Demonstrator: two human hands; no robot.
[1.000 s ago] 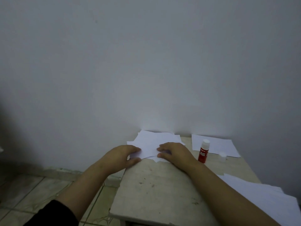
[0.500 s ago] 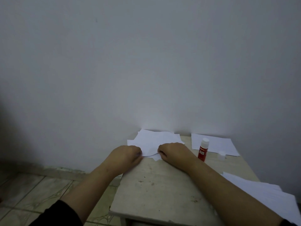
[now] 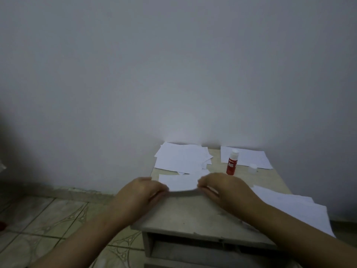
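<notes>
Both hands pinch one sheet, drawn off the pile

I see my left hand [image 3: 143, 192] and right hand [image 3: 226, 188] each pinching an end of a white sheet [image 3: 181, 181], fingers curled round its near edge, so it bows slightly between them just above the surface [image 3: 193, 215], toward the left edge. Half a second ago both hands lay on the paper pile [image 3: 181, 159] at the far left corner; now they have come nearer to me and the sheet sits just clear of that pile. The red glue stick [image 3: 231, 165] stands upright beside my right hand, its cap [image 3: 252, 168] near it, with another sheet [image 3: 249, 157] behind and loose papers [image 3: 295, 207] along the right edge.
</notes>
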